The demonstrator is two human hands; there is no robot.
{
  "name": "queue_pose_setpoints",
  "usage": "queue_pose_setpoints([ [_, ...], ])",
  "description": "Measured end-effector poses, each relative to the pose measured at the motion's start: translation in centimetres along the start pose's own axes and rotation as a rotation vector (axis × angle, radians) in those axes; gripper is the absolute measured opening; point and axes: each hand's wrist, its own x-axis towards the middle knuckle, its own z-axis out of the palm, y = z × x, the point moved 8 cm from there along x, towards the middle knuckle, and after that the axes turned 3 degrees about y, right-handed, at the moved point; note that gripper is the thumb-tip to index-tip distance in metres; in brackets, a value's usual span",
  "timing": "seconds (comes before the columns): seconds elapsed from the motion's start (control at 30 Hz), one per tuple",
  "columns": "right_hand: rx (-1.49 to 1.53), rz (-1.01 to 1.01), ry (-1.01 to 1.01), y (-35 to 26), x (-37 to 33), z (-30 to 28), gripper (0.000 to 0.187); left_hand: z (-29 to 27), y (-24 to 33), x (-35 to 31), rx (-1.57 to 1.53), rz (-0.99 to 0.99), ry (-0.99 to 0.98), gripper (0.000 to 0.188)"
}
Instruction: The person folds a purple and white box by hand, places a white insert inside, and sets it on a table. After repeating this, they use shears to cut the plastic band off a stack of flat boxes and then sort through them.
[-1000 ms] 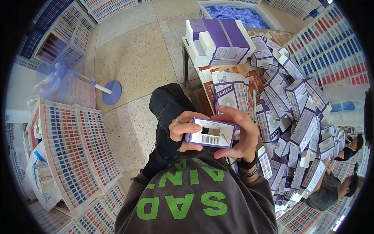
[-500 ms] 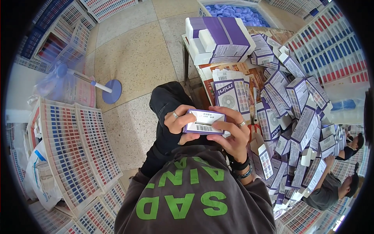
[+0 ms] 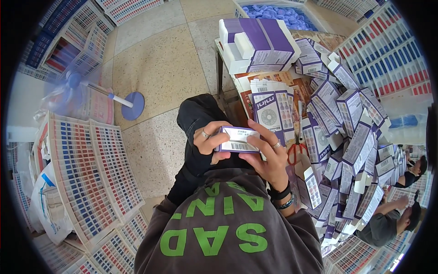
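A small white-and-purple cardboard box (image 3: 239, 135) is held over my lap between both hands, its end panel with a barcode facing up. My left hand (image 3: 211, 140) grips the box's left end, thumb and fingers closed round it. At the right end, my right hand (image 3: 268, 148) is closed on the box too, its thumb pressed on the end flaps and the forefinger along the far edge. The box's underside is hidden. Beside my right hand, on the table, lie flattened box blanks (image 3: 270, 114) and red-handled scissors (image 3: 297, 148).
Many folded purple-and-white boxes (image 3: 358, 150) are heaped on the table at right. A large carton (image 3: 262, 43) stands at its far end, before a bin of blue parts (image 3: 273, 13). Stacked trays (image 3: 86, 173) and a blue-and-white fan (image 3: 132, 105) stand left. Other people (image 3: 392, 219) sit at far right.
My right thumb has pushed inward over the box's end flaps, and the right hand has shifted slightly left. The box stays in both hands.
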Motion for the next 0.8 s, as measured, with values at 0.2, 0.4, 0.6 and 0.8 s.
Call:
queue_pose_setpoints([
  [0.2,0.26,0.122,0.1,2.1,-0.9,0.7,0.059,1.2,-0.7,-1.0,0.0,-0.004,-0.018,0.043],
  [0.4,0.38,0.212,0.169,2.7,-1.4,0.9,0.072,2.1,-0.9,-0.9,0.026,-0.131,-0.064,0.053],
  [0.6,0.227,0.205,0.13,0.8,-0.4,-0.9,0.064,2.2,-0.1,-0.4,-0.287,-0.121,0.086,0.068],
  [0.8,-0.273,0.015,0.547,-4.7,-4.0,-13.9,0.058,1.4,0.2,1.2,-0.492,-0.37,0.429,0.062],
])
